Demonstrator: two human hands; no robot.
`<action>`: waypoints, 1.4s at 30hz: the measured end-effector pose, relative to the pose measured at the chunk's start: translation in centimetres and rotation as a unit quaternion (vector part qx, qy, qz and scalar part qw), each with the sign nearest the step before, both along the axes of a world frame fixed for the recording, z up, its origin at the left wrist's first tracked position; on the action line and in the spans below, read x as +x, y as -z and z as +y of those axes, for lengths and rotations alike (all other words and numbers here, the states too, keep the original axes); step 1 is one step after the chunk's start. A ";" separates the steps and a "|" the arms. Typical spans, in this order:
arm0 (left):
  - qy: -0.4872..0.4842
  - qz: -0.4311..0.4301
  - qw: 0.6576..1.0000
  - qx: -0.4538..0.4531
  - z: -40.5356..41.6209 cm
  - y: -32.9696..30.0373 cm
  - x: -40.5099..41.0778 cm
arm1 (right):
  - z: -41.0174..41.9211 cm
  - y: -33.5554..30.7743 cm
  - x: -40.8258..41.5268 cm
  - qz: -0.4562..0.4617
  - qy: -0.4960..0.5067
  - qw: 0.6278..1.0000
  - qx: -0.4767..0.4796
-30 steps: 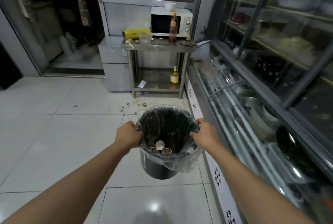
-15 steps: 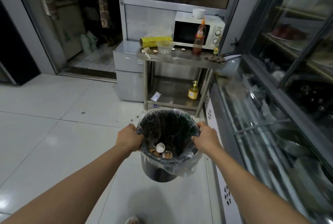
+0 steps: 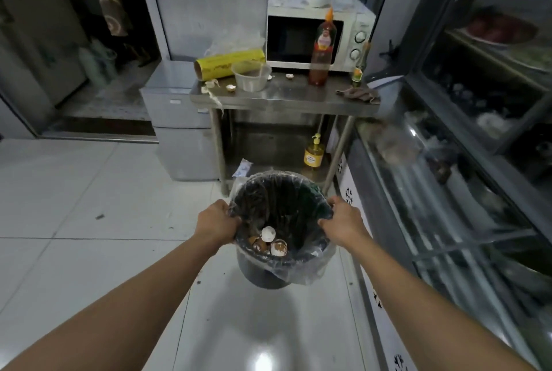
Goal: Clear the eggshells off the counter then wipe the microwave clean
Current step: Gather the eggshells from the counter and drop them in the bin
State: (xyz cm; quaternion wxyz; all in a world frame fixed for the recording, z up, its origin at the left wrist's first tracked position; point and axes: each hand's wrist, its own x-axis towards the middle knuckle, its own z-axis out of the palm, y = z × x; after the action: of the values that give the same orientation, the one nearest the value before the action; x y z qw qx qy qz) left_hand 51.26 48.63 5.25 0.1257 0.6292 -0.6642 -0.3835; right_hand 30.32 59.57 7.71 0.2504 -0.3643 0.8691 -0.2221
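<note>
Both hands, left (image 3: 217,223) and right (image 3: 343,223), grip clamped on bin (image 3: 280,221) rim. Eggshells (image 3: 231,88) on counter (image 3: 283,97) ahead. Judgement: park bin level, just below edge.

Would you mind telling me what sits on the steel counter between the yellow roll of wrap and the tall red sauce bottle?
In the head view, a clear plastic tub stands between the yellow roll and red sauce bottle, with eggshell bits beside it.

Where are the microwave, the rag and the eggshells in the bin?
microwave (image 3: 294,39), head view, on its dark door window.
rag (image 3: 358,93), head view, middle of the crumpled cloth.
eggshells in the bin (image 3: 270,240), head view, on the cluster's middle.
</note>
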 end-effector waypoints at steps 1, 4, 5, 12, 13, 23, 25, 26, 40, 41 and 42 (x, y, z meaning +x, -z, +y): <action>-0.001 0.001 1.000 0.007 -1.4 0.4 -1.2 | -1.4 0.4 -1.2 -0.001 -0.001 1.000 0.002; -0.010 0.013 0.999 0.029 -5.6 1.7 -4.9 | -5.9 1.9 -5.1 -0.017 -0.001 1.000 0.006; -0.015 0.018 0.999 0.034 -6.8 2.3 -6.1 | -7.4 2.5 -6.4 -0.022 -0.004 1.000 0.009; -0.058 0.004 0.995 0.085 -15.3 6.7 -14.2 | -17.7 7.1 -14.9 -0.038 -0.036 0.998 0.047; -0.057 -0.001 0.994 0.094 -16.3 7.4 -15.2 | -18.8 7.8 -15.8 -0.037 -0.039 0.997 0.055; -0.038 0.016 0.985 0.170 -26.4 15.5 -21.7 | -28.7 15.7 -22.8 -0.050 -0.056 0.989 0.126; -0.027 0.008 0.984 0.178 -28.5 17.6 -22.9 | -30.4 17.8 -23.8 -0.049 -0.051 0.988 0.140; -0.022 0.000 0.983 0.183 -29.6 18.8 -23.4 | -31.4 19.0 -24.3 -0.052 -0.053 0.986 0.152; -0.009 -0.027 0.973 0.231 -36.4 41.3 -28.9 | -39.2 41.5 -30.3 -0.105 -0.062 0.966 0.227; -0.013 -0.023 0.972 0.233 -36.7 43.3 -29.4 | -39.5 43.5 -30.7 -0.111 -0.068 0.965 0.229; -0.017 -0.021 0.972 0.235 -36.9 45.3 -29.9 | -39.9 45.4 -31.2 -0.114 -0.072 0.964 0.230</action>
State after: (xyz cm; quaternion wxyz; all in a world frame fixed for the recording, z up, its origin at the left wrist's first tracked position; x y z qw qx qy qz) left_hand 21.39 11.70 -40.02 -0.0328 0.6604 -0.5469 -0.5135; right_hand -0.86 19.71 -37.65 0.4401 -0.3306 0.8340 -0.0377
